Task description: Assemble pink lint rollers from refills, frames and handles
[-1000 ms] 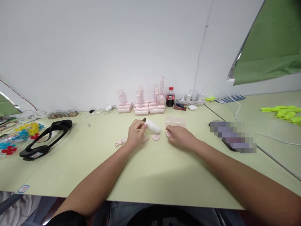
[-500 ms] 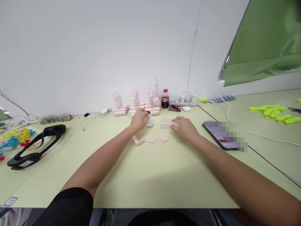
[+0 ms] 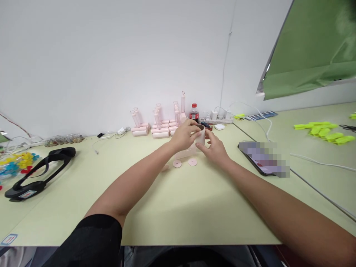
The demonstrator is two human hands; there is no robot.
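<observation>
My left hand [image 3: 185, 137] grips the rim of a pale, open-topped cylinder [image 3: 200, 138] from the left, fingers closed on it. My right hand [image 3: 217, 151] is at the cylinder's right side, thumb and fingers curved round its lower part. Below the hands lies a clear plastic piece [image 3: 184, 153], partly covered by them. Two flat pink discs, a left disc [image 3: 177, 164] and a right disc [image 3: 192, 162], each with a small centre hole, lie nearer to me. A pink angled piece [image 3: 165, 168] is mostly hidden behind my left forearm.
Several pink assemblies [image 3: 140, 129] stand along the wall beside a cola bottle [image 3: 194, 111] and a power strip [image 3: 222, 121]. To the right lie a phone [image 3: 258, 159] and yellow-green pieces [image 3: 324, 130]. A black head strap [image 3: 41, 178] lies left.
My left hand has moved right with the cylinder. My right hand has left the clear piece and come to the cylinder. The clear piece now sits further left.
</observation>
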